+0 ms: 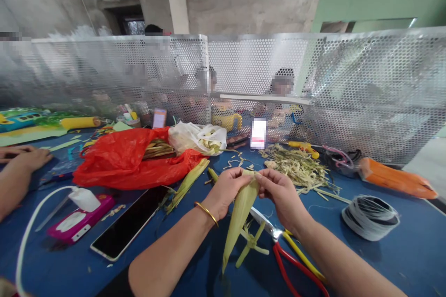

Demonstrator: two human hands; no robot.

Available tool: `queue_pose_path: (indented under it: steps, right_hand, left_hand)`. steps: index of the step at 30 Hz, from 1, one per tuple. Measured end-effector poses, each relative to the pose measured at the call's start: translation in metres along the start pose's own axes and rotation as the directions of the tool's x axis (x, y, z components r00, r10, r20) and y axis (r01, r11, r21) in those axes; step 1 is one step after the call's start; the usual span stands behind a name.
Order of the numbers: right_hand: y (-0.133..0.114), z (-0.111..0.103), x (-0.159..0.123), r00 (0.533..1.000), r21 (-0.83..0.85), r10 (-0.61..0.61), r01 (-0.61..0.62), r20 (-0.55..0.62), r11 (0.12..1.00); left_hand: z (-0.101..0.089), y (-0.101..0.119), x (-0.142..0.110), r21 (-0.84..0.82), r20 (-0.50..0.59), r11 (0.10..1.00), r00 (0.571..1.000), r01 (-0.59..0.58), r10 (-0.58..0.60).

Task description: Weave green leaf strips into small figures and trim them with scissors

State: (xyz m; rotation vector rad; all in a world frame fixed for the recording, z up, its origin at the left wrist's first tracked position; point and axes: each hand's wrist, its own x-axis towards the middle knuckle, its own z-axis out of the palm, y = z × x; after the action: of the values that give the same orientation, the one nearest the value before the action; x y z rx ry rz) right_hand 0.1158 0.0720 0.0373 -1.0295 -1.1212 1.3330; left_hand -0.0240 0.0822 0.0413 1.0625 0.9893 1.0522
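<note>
A long pale-green corn husk (240, 218) hangs point-down over the table, its broad end pinched between both hands. My left hand (228, 190), with a gold bangle at the wrist, grips the husk's upper left edge. Close beside it, my right hand (278, 190) has thumb and fingers closed on the upper right corner. Below the hands lie scissors (298, 260) with one red and one yellow handle, their blades partly hidden behind the husk. A small knotted piece of husk (251, 242) with several arms is just left of the scissors.
Left are a red plastic bag (114, 158), a white bag (195, 137), a phone (128, 225) and a magenta power strip (81, 218). Husk scraps (296, 167) and a coil of white cord (371, 218) lie right. A perforated metal divider (251, 65) stands behind. Another person's hand (31, 158) rests far left.
</note>
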Motion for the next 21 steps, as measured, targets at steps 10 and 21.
queue_pose_path:
  steps: [10, 21]
  right_hand:
    - [0.003, 0.003, -0.001, 0.987, -0.164, -0.156, 0.148, -0.038, 0.975]
    - [-0.012, 0.006, -0.017, 0.878, -0.481, -0.477, 0.412, -0.017, 0.774]
  left_hand:
    - [0.002, 0.000, 0.001, 0.008, -0.041, 1.000, 0.999, -0.002, 0.002]
    - [-0.003, -0.009, 0.012, -0.038, -0.157, 0.999, 0.987, 0.025, -0.031]
